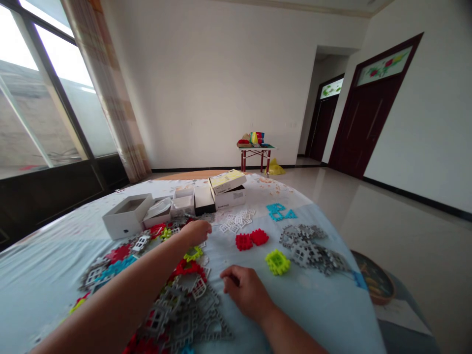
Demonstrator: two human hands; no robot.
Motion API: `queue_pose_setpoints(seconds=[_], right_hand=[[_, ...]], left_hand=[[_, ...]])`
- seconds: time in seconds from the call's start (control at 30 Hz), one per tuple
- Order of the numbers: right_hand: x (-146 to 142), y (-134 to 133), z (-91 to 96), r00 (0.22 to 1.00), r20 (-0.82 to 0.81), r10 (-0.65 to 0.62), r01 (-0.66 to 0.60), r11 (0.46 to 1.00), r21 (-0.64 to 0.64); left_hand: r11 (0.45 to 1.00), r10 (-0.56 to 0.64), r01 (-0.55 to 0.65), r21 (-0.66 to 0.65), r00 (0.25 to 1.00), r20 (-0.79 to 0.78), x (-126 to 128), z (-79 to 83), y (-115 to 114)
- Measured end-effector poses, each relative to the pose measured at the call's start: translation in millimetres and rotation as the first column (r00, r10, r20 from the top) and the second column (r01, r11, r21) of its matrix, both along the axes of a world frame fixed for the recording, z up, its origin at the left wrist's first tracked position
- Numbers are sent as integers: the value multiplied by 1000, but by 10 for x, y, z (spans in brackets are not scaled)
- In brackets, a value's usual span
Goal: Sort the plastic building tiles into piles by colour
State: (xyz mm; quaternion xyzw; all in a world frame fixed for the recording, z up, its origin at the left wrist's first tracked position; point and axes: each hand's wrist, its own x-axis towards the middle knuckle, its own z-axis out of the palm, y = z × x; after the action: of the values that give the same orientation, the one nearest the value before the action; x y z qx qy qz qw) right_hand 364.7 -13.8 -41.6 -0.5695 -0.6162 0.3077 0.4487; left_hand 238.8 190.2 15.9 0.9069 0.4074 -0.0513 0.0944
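Note:
My left hand (196, 231) reaches forward over the table, fingers curled closed above a heap of grey, red, blue and yellow-green plastic building tiles (184, 300); what it holds is hidden. My right hand (245, 290) rests on the light blue tablecloth (317, 305) with fingers curled under, beside the grey tiles. Sorted groups lie ahead: small white tiles (236, 221), red tiles (251, 239), a yellow-green tile stack (278, 261), blue tiles (279, 212) and a grey tile pile (309, 248).
Open white boxes (127, 215) and a yellow-lidded box (227, 188) stand at the table's far side. A round tray (375, 282) sits low at the right edge. Beyond are a small red-legged table (255, 153), tiled floor, dark doors and a big window on the left.

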Motion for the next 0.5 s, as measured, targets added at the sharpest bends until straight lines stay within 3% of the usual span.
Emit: queue_pose_setpoints(seconds=[0.27, 0.5], right_hand=[[-5, -4, 10, 1000, -5, -1, 1, 1000, -24], [-6, 6, 0, 1000, -8, -2, 2, 1000, -19]], left_hand=[[1000, 1, 1, 15, 989, -151, -45, -61, -45], [993, 64, -70, -95, 996, -66, -78, -88, 47]])
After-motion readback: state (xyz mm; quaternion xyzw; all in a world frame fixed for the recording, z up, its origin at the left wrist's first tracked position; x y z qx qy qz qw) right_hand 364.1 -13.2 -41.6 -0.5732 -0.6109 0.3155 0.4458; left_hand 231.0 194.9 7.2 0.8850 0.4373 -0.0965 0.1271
